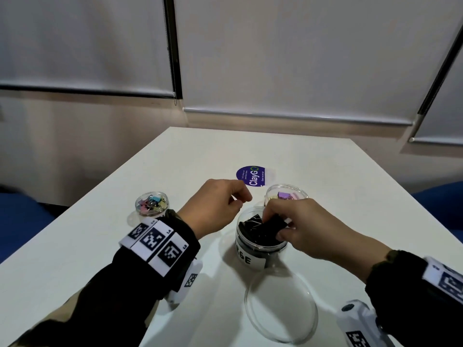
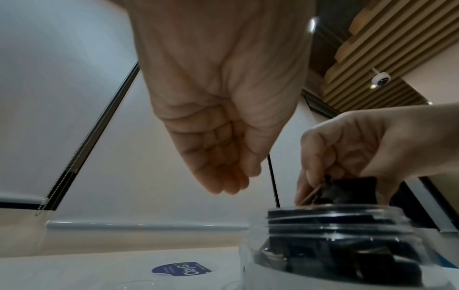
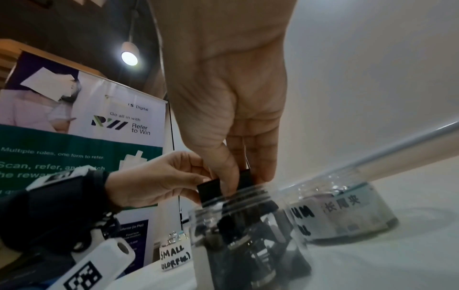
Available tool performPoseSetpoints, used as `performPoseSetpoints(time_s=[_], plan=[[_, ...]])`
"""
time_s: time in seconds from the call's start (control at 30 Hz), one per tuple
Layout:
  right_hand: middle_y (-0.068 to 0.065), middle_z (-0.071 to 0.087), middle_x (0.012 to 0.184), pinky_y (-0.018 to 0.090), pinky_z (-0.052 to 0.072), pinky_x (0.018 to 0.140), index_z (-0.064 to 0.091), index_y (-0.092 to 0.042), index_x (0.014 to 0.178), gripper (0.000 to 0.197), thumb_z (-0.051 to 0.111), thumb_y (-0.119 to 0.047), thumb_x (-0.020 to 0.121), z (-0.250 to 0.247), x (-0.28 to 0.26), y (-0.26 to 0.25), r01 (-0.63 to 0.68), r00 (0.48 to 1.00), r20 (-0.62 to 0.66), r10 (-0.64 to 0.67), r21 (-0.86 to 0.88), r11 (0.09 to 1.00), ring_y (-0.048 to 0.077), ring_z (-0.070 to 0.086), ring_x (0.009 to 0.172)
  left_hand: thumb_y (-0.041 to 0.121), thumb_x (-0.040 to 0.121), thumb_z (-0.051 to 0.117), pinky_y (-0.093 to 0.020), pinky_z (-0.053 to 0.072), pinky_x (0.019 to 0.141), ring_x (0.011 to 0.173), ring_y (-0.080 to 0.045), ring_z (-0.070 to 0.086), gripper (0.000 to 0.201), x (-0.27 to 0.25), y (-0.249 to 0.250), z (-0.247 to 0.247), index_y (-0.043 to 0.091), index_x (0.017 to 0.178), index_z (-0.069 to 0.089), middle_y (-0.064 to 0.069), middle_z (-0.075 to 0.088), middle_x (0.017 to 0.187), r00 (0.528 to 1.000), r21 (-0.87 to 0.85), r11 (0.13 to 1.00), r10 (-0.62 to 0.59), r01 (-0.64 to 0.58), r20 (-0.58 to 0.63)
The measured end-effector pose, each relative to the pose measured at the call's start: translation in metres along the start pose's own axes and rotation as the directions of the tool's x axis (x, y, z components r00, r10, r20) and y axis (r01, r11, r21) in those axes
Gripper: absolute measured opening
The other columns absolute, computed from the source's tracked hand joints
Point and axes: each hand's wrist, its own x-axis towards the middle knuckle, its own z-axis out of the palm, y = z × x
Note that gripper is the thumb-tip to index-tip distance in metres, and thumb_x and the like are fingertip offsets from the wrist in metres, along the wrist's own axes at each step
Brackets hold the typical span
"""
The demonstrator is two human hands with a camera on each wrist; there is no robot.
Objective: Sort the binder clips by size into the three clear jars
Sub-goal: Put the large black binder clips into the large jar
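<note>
A clear jar labelled large (image 1: 260,246) stands mid-table, packed with black binder clips. My right hand (image 1: 274,227) pinches a large black clip (image 1: 271,222) right at the jar's mouth; the right wrist view shows this clip (image 3: 211,189) between thumb and fingers just above the rim. My left hand (image 1: 241,200) hovers left of the jar mouth with curled fingers. The left wrist view shows its fingers (image 2: 223,182) holding nothing. A small jar (image 1: 151,204) of colourful clips stands at the left. The medium jar (image 1: 285,194) with pastel clips sits behind the large one.
A clear round lid (image 1: 280,306) lies on the white table (image 1: 100,246) in front of the large jar. A blue round sticker (image 1: 253,176) is stuck further back. The table's left edge is close to the small jar. Blinds hang behind.
</note>
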Motion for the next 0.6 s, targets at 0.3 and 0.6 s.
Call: performPoseSetpoints(time_s=[0.3,0.6], plan=[[-0.003,0.066,0.102,0.032,0.048,0.082,0.06,-0.022,0.105,0.021,0.061,-0.012,0.087,0.01,0.004,-0.003,0.003,1.0,-0.021,-0.004,-0.06,0.998,0.018,0.058,0.096,0.022,0.094,0.054,-0.023,0.045,0.091,0.103,-0.006,0.06,0.03,-0.001,0.0,0.01,0.029,0.122,0.062,0.011,0.064,0.12,0.978,-0.001,1.0,0.007,-0.006,0.206],[-0.004,0.067,0.112,0.025,0.045,0.088,0.07,-0.024,0.105,0.039,0.056,0.005,0.083,-0.003,0.0,0.014,-0.01,0.98,-0.198,0.015,0.028,1.0,0.013,0.059,0.101,0.033,0.093,0.06,-0.022,0.037,0.087,0.116,-0.01,0.052,0.024,-0.004,0.003,0.013,0.03,0.115,0.068,0.007,0.061,0.122,0.973,0.089,0.994,0.033,-0.055,0.229]])
